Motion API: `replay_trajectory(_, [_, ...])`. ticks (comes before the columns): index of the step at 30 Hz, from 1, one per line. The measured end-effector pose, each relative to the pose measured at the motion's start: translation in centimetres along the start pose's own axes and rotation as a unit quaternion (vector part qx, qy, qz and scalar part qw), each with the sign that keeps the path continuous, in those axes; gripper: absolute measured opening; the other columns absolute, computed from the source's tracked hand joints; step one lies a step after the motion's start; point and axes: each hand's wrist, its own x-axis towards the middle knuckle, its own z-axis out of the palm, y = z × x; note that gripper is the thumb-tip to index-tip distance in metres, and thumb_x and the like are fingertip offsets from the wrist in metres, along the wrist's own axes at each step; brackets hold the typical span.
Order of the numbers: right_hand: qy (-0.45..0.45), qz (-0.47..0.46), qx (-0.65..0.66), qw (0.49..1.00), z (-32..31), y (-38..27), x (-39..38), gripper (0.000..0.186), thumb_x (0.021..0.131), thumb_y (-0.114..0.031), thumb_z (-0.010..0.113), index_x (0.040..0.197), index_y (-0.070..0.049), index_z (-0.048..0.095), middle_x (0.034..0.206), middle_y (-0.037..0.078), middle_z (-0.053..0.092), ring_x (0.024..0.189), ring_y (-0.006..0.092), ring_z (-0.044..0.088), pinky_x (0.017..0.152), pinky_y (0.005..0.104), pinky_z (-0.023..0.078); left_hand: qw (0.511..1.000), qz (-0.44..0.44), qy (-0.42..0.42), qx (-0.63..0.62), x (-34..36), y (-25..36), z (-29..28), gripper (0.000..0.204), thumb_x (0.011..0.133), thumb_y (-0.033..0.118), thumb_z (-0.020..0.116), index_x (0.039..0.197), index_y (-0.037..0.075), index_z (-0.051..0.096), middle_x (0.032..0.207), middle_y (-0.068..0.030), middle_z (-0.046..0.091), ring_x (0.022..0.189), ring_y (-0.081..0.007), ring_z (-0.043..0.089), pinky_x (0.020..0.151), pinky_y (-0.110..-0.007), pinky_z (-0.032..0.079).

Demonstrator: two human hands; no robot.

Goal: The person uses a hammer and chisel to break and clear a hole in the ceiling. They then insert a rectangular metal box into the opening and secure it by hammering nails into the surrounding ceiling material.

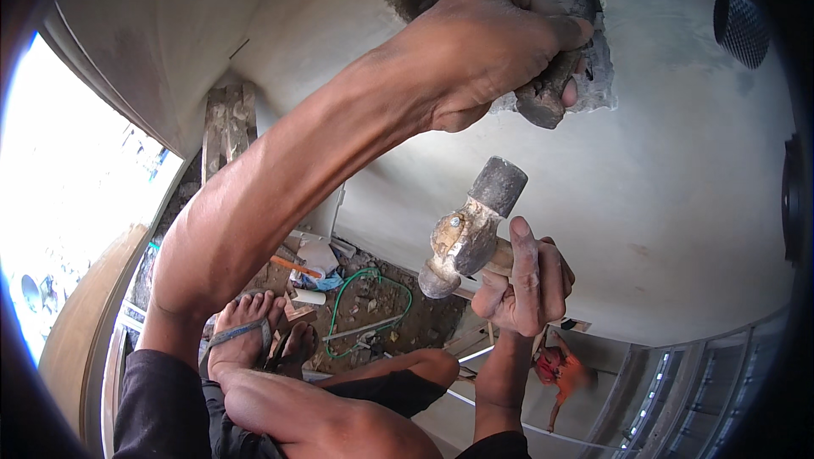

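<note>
My left hand (pixel 509 35) reaches up to a rough-edged hole (pixel 598 60) broken in the pale plastered wall (pixel 661 170). Its fingers are wrapped round a thick metal chisel (pixel 543 107), whose blunt struck end sticks out toward me; the other end is hidden by the hand and the hole. Lower down, my right hand (pixel 530 285) grips the wooden handle of a ball-peen hammer (pixel 466 234). The hammer's worn grey head is raised below the chisel, apart from it, and its flat face points up toward the chisel's end.
Below me are my sandalled feet (pixel 246 332), rubble, wood scraps and a green hose (pixel 331 323). Another person in an orange shirt (pixel 577 377) is far below right. A black mesh fitting (pixel 740 22) sits on the wall; a bright window (pixel 68 179) opens left.
</note>
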Motion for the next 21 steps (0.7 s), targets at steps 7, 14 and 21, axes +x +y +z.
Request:
replay_trajectory(7, [0.0, -0.01, 0.005, 1.0, 0.2, -0.2, 0.6, 0.041, 0.091, -0.02, 0.051, 0.114, 0.013, 0.058, 0.096, 0.023, 0.068, 0.051, 0.0229, 0.054, 0.042, 0.0306, 0.043, 0.998, -0.02, 0.0, 0.062, -0.5, 1.7, -0.1, 0.023, 0.089, 0.015, 0.059, 0.076, -0.003, 0.065, 0.06, -0.0086, 0.061, 0.039, -0.0088, 0.047, 0.027, -0.026, 0.025])
replay_trajectory(14, [-0.029, 0.019, -0.012, 0.999, -0.3, -0.6, 0.9, 0.038, 0.087, -0.021, 0.058, 0.117, 0.002, 0.058, 0.076, 0.012, 0.055, 0.055, 0.0239, 0.052, 0.05, 0.0349, 0.044, 0.999, -0.034, -0.021, -0.018, 0.5, 0.7, -0.1, 0.018, 0.09, 0.008, 0.057, 0.08, -0.007, 0.06, 0.064, -0.0135, 0.062, 0.047, -0.0141, 0.059, 0.039, -0.027, 0.048])
replay_trajectory(21, [-0.016, 0.014, -0.072, 0.997, -0.5, 3.0, 1.9, 0.032, 0.073, -0.001, 0.06, 0.105, 0.006, 0.058, 0.07, 0.013, 0.052, 0.051, 0.0256, 0.049, 0.046, 0.0392, 0.043, 0.996, -0.072, -0.043, -0.017, 1.0, 0.8, 0.9, 0.02, 0.092, 0.009, 0.057, 0.082, -0.008, 0.06, 0.064, -0.0147, 0.062, 0.047, -0.0147, 0.058, 0.036, -0.027, 0.041])
